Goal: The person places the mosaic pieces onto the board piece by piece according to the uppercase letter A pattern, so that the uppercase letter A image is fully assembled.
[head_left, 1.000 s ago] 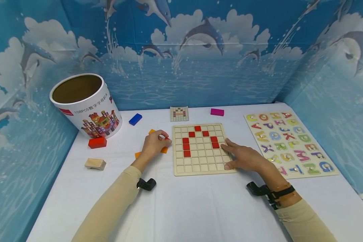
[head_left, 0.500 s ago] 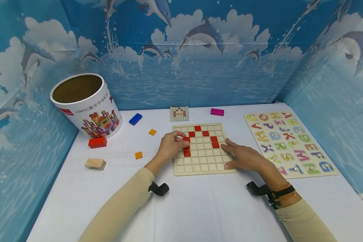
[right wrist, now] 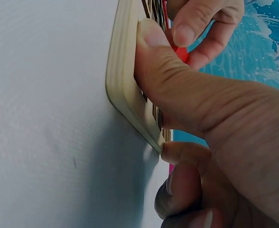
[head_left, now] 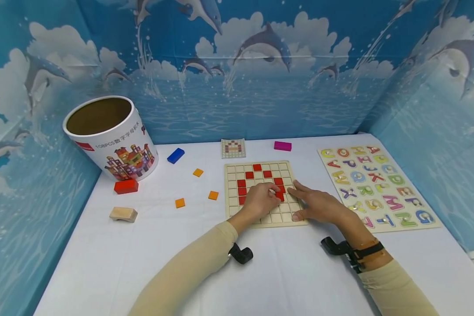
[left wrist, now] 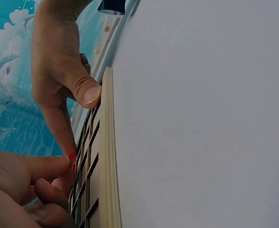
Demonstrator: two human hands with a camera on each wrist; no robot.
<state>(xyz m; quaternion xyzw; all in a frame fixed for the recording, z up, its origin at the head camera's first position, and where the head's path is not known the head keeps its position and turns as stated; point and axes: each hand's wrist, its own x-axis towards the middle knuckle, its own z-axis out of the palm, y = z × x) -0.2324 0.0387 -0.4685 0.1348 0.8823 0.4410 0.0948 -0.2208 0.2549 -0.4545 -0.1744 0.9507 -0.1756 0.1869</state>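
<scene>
Currently, the left hand (head_left: 258, 202) reaches over the grid board (head_left: 259, 179) from its left and near side, and its thumb and finger pinch a small red tile (head_left: 280, 196) above the right half of the board. The tile lies at the far right end of that hand, out at the fingertips, directly on the near side of the short right-hand column (head_left: 278, 181) of red pieces. Lining up with that column looks to be the relation that matters, in my judgement; the tile seems square, so no long axis stands out. Whether it is seated in a cell or held just above one cannot be told, since the fingers cover its edges. The right hand (head_left: 320, 206) comes in from the board's right side, thumb resting on the board near the near right corner and another fingertip farther up that side, the digits spread and relaxed with no tile among them. Those fingertips are just beside the pinched tile, yet the left hand alone holds it. To the left of the board, well apart from the pinch, lie three loose orange pieces (head_left: 213, 195); a small pattern card (head_left: 233, 149) lies just beyond the board's far edge.
</scene>
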